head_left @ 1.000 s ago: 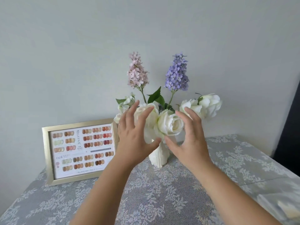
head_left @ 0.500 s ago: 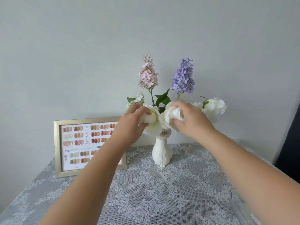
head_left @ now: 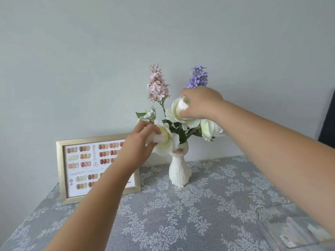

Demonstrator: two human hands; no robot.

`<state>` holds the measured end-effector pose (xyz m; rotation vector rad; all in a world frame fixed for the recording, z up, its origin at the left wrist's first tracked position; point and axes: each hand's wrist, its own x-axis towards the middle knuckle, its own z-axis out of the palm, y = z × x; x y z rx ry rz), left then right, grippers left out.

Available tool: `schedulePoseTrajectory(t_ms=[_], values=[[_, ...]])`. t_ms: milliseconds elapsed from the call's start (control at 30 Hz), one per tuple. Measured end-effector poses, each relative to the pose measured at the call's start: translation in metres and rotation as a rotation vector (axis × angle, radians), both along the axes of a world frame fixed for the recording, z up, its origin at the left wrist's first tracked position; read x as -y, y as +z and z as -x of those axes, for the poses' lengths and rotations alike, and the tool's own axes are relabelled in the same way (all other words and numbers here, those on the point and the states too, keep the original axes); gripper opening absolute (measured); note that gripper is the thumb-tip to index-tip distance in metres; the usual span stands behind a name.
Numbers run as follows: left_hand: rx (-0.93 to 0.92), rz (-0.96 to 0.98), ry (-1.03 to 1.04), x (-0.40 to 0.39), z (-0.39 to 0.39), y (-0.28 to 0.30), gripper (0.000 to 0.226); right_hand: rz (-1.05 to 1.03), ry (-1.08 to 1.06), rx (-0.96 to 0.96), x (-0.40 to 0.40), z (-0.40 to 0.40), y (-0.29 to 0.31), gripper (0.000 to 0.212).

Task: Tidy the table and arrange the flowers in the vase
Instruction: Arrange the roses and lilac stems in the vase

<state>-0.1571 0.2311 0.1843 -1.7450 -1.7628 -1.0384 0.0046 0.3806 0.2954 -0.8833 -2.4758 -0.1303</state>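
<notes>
A white cat-shaped vase (head_left: 179, 172) stands on the lace-covered table (head_left: 181, 218) near the wall. It holds a pink lilac spray (head_left: 157, 84), a purple lilac spray (head_left: 198, 77) and several white roses. My left hand (head_left: 139, 142) pinches the low left white rose (head_left: 165, 140) beside the vase's neck. My right hand (head_left: 201, 104) grips a higher white rose (head_left: 178, 111), lifted above the others. A third white rose (head_left: 210, 130) hangs under my right wrist, and a small white bud (head_left: 149, 114) sits at the left.
A gold-framed nail colour chart (head_left: 90, 167) leans against the wall to the left, partly behind my left forearm. A clear plastic sleeve (head_left: 290, 227) lies at the table's right front. A dark edge (head_left: 328, 122) shows at the far right.
My right hand has risen, carrying its white rose up above the bunch. My left hand has slipped lower and left onto the low rose. The view has shifted slightly.
</notes>
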Motion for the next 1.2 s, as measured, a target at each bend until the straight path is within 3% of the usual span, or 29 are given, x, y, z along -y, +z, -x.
schedulePoseTrajectory(t_ms=[133, 333, 900, 967, 1033, 1200], values=[[0.033, -0.01, -0.02, 0.0, 0.001, 0.002, 0.033, -0.062, 0.051, 0.062, -0.002, 0.009, 0.003, 0.047], [-0.067, 0.003, -0.047, -0.002, -0.009, 0.001, 0.036, -0.11, 0.105, 0.091, -0.011, 0.023, 0.009, 0.048], [-0.139, 0.012, -0.057, -0.005, -0.025, 0.0, 0.037, 0.097, 0.125, 0.337, -0.018, 0.069, 0.023, 0.065], [-0.116, 0.006, -0.052, -0.005, -0.025, 0.0, 0.039, 0.149, 0.12, 0.379, -0.022, 0.073, 0.02, 0.056], [-0.089, 0.003, -0.055, -0.006, -0.023, 0.001, 0.041, 0.203, 0.116, 0.396, -0.027, 0.076, 0.017, 0.033], [-0.042, 0.017, -0.058, -0.01, -0.021, 0.004, 0.044, 0.352, 0.169, 0.423, -0.028, 0.073, 0.008, 0.042]])
